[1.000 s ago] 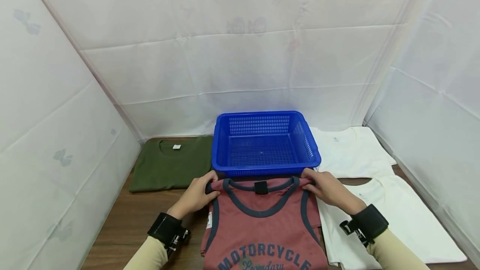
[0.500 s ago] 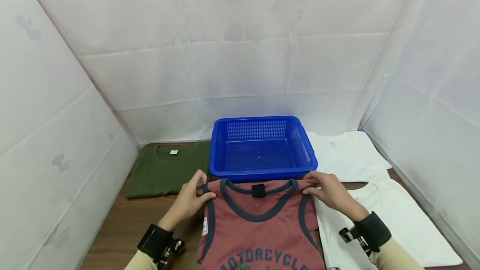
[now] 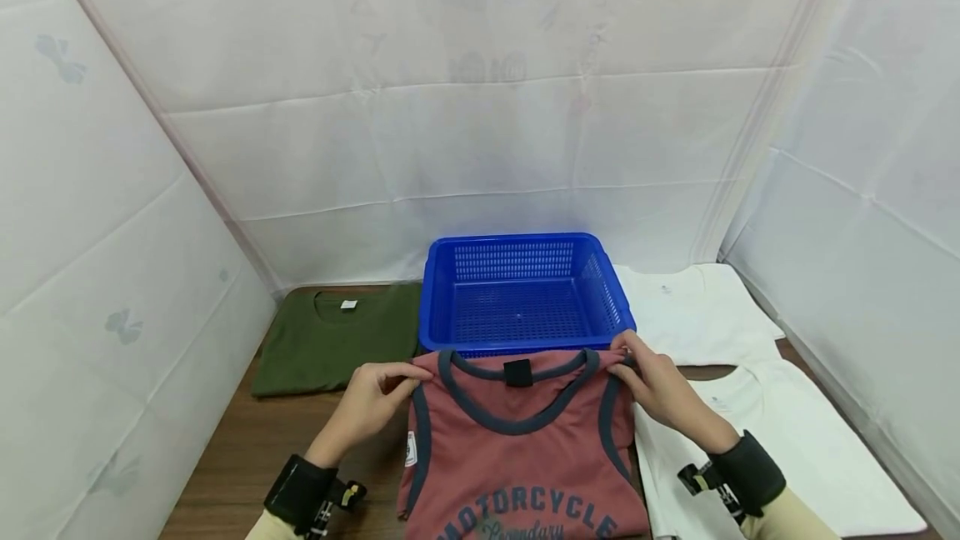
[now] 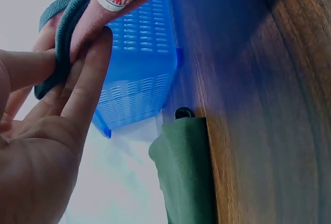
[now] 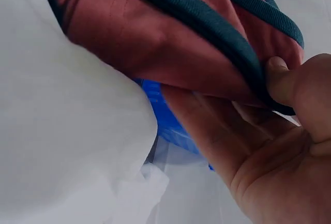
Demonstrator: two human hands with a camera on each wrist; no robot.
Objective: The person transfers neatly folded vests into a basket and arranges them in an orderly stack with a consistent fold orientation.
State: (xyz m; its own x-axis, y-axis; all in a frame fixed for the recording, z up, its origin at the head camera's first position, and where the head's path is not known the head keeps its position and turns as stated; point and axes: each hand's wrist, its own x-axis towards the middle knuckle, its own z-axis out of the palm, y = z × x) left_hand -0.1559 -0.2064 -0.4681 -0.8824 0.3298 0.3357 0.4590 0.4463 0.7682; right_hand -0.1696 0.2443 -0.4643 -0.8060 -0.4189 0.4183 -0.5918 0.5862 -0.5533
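A red sleeveless shirt (image 3: 517,457) with dark blue-grey trim and a "MOTORCYCLE" print lies in front of me, its lower part cut off by the head view's edge. My left hand (image 3: 375,398) pinches its left shoulder between thumb and fingers, and the left wrist view shows the cloth lifted above the wood. At the opposite shoulder my right hand (image 3: 660,386) pinches the trim, thumb on top and fingers beneath, as the right wrist view shows. The shirt's collar edge overlaps the front rim of a blue plastic basket (image 3: 525,307).
A folded green T-shirt (image 3: 330,348) lies left of the basket on the wooden table (image 3: 232,457). Two white T-shirts lie to the right, one at the back (image 3: 697,315) and one nearer (image 3: 795,457). White sheets (image 3: 480,132) wall the space at the back and sides.
The shirt's collar end has risen slightly toward the basket's front rim. My left hand has shifted its grip on the shoulder; my right hand keeps hold of its side.
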